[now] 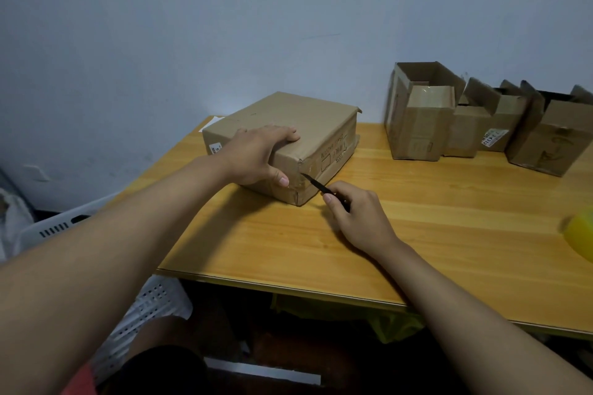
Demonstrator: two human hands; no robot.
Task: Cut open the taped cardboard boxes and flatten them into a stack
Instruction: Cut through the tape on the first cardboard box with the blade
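A pale blue wall is standing behind a wooden tabletop [417, 234], which is filling the middle of the view. At the far left, below the tabletop edge, a white plastic basket [61, 228] is showing. On the left part of the tabletop a flat taped cardboard box [308, 125] is lying, still closed. The left hand [256, 154] is pressing on its top, with the fingers spread over the top and the thumb lying on the near side. Just to the right, the right hand [356, 215] is gripping a black knife [317, 184], and the blade tip is touching the near corner of the box. Farther right, by the wall, three opened cardboard boxes [465, 119] are standing side by side. At the right edge a blurred yellow object [580, 234] is lying.
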